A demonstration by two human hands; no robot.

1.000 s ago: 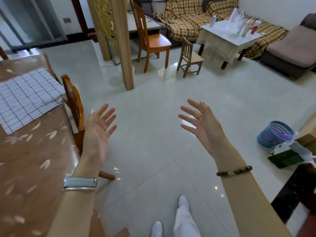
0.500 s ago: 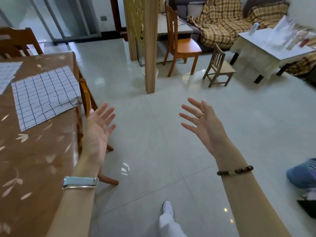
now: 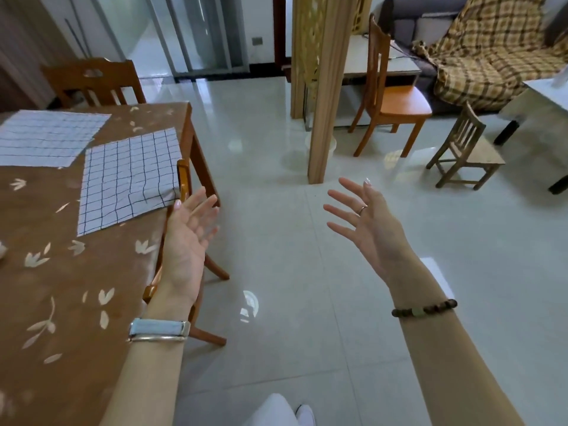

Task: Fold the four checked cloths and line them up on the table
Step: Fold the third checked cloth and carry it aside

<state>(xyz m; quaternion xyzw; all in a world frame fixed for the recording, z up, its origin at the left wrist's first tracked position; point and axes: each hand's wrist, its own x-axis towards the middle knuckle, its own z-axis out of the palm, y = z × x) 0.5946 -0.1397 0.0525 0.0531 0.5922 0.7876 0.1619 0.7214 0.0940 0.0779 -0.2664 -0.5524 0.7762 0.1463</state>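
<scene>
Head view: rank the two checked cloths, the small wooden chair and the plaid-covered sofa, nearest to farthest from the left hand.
1. Nearer checked cloth, on the table beside the left hand.
2. Farther checked cloth, further left on the table.
3. Small wooden chair, across the room, right.
4. Plaid-covered sofa, back right.

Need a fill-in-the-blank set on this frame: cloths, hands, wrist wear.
1. The table shows ____ checked cloths in view.
2. The left hand and the right hand are open and hold ____.
3. The bead bracelet sits on the ____ wrist.

Missing words: two; nothing; right.
</scene>
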